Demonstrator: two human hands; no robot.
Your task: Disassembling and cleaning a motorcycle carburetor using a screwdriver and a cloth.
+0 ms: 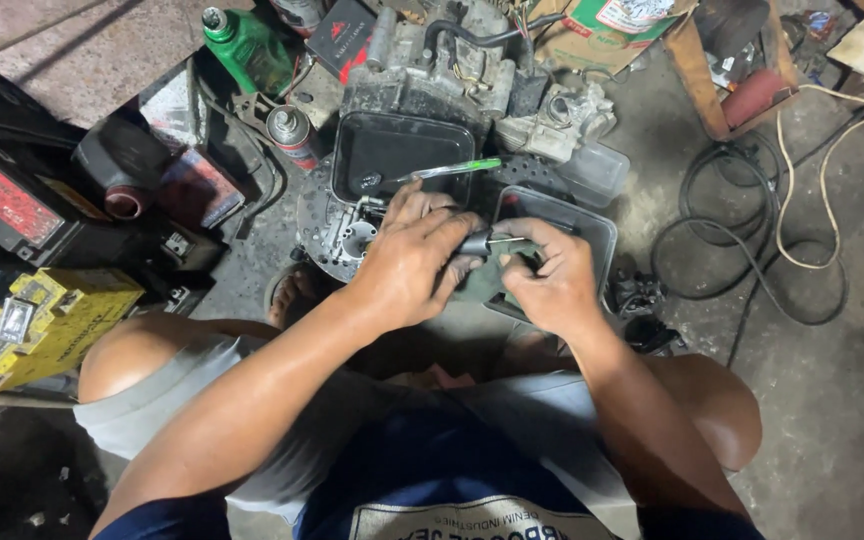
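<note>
Held part: a small dark cylindrical piece (pixel 476 243) with a thin bright metal pin coming out of its right end; it sits between the two hands, above the near black tray.
Long axis: it runs left to right across the view, almost level, the dark body toward the left hand and the pin toward the right hand.
Left hand (pixel 407 262): fingers curled and closed on the dark body from the left and from above; it covers most of the part.
Right hand (pixel 550 278): fingers bent around the pin end, and also pressed on a grey-green thing under the palm, which I cannot identify.
Nearer hand: both touch the part; the hands meet knuckle to knuckle, so neither is clearly nearer.
Materials: the body looks like matte black rubber or plastic, the pin is smooth metal.
Near tray (pixel 604 232): shallow black plastic, rounded corners, thin rim, lying on the floor under the right hand.
Far tray (pixel 348 152): same kind, with a green-handled tool (pixel 449 170) lying across it, well apart from the hands.
Engine block (pixel 432 70): grey cast metal, rough and dirty, behind the trays.
Floor (pixel 832 380): stained concrete, with looped cables (pixel 752 240) to the right.
</note>
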